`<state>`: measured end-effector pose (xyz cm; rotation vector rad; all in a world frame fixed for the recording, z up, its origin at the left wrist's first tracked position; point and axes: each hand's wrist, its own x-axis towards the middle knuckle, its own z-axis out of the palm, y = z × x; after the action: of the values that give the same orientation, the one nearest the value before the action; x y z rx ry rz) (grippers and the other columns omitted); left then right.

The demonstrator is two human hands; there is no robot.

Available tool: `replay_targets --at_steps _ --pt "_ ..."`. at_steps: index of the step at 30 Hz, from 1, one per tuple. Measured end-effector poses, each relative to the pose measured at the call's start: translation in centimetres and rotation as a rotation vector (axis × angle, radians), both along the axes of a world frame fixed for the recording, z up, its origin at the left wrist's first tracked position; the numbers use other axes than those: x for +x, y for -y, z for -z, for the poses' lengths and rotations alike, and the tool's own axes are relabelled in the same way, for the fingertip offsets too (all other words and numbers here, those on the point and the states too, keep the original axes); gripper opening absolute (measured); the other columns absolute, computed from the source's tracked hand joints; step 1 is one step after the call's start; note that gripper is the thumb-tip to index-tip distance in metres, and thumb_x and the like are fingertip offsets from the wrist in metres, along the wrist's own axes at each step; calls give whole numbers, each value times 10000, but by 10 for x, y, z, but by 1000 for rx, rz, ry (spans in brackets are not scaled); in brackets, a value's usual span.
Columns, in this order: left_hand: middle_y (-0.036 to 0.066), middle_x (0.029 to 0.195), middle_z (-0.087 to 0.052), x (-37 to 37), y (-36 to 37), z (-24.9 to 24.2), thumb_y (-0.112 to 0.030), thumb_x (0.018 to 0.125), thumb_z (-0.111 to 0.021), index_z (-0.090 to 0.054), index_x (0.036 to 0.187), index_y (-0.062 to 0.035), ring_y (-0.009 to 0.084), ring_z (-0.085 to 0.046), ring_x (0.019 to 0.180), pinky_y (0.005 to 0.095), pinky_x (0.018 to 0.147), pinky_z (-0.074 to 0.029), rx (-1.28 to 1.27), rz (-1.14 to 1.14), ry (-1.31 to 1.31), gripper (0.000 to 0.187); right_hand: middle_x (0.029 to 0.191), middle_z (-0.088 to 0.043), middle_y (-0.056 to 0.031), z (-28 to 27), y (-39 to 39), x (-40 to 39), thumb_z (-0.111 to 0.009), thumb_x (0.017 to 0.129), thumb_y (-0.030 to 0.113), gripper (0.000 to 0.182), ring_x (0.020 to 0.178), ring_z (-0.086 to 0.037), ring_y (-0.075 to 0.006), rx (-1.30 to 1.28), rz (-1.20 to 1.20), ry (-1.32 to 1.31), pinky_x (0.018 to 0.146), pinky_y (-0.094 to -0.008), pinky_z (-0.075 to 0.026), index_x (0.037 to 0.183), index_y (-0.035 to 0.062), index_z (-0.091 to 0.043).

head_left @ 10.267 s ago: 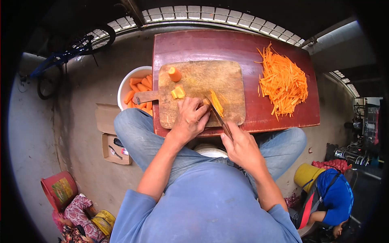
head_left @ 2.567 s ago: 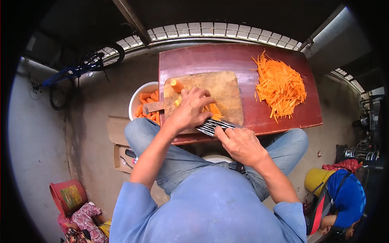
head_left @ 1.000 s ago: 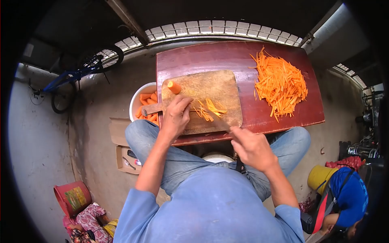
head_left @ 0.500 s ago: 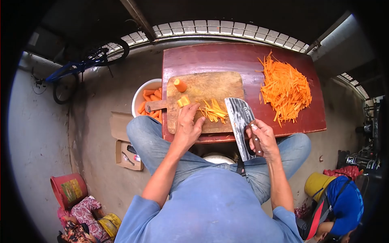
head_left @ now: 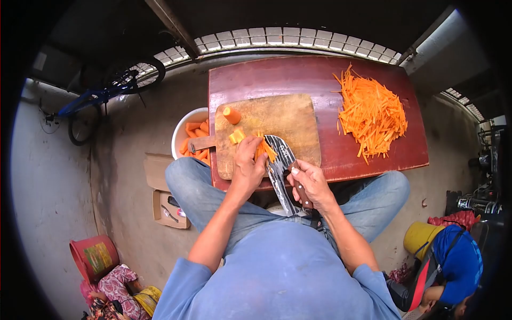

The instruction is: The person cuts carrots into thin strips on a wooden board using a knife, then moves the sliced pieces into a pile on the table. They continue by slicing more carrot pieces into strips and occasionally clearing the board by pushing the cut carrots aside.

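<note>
A wooden chopping board [head_left: 288, 117] lies on a red table, its handle to the left. My right hand [head_left: 313, 184] is closed round the brown handle of a cleaver [head_left: 281, 173], whose blade stands against the right side of some orange carrot strips [head_left: 268, 150]. My left hand [head_left: 248, 164] rests on the board, its fingertips at the left of these strips and just below a small yellow-orange carrot piece [head_left: 237, 136]; whether it grips anything is hidden. A thick carrot stub [head_left: 232, 115] stands near the board's upper left corner.
On the red table [head_left: 330, 154], a large heap of carrot strips [head_left: 372, 114] lies at the right. A white bucket [head_left: 175, 136] of peeled carrots stands left of the board. Further off are a cardboard box [head_left: 169, 209], a blue bicycle [head_left: 96, 96], and two other people at the lower corners.
My right hand has moved left with the cleaver, bringing the blade from the board's right edge to the strips. The strips are now bunched closer to my left hand.
</note>
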<state>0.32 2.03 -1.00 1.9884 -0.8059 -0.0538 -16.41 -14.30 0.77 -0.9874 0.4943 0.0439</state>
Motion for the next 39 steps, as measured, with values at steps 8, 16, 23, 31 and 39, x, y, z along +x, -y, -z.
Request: replay_targets --at_steps 8,16,23,31,39 --pt "212 1315 -733 3 82 -23 56 911 -775 -759 1319 40 342 -765 1063 357 809 -624 -51 192 42 409 859 -669 -19 -41 41 -24 -653 1155 246 230 524 -616 -99 -11 214 40 466 -240 -486 1260 42 -667" --pt "293 1374 -677 -22 295 -52 22 935 -708 -756 1291 25 489 -638 1292 522 1111 -541 -266 548 215 359 778 -646 7 -82 184 -59 -661 1143 201 179 484 -575 -63 -496 476 130 452 -231 -465 1133 25 -689" --pt "376 1479 -621 -33 359 -21 36 913 -674 -761 1257 60 534 -618 1342 558 1169 -526 -188 644 375 356 779 -658 -79 -102 237 -86 -709 1040 157 244 664 -613 -153 -1188 485 -118 643 -376 -512 1177 -45 -715" --pt "204 1343 -730 -42 344 -37 -115 950 -844 -804 1254 5 418 -670 1256 486 1102 -558 -291 543 246 330 830 -651 14 -79 225 -89 -670 1103 125 241 515 -546 -38 -796 534 -12 462 -232 -443 1270 -44 -705" --pt "99 1294 -691 -72 333 -23 -103 885 -703 -683 1358 -40 317 -612 1293 615 1070 -363 -24 556 647 477 840 -653 14 -82 225 -97 -683 1095 110 228 532 -553 -41 -719 608 35 468 -230 -470 1249 -58 -696"
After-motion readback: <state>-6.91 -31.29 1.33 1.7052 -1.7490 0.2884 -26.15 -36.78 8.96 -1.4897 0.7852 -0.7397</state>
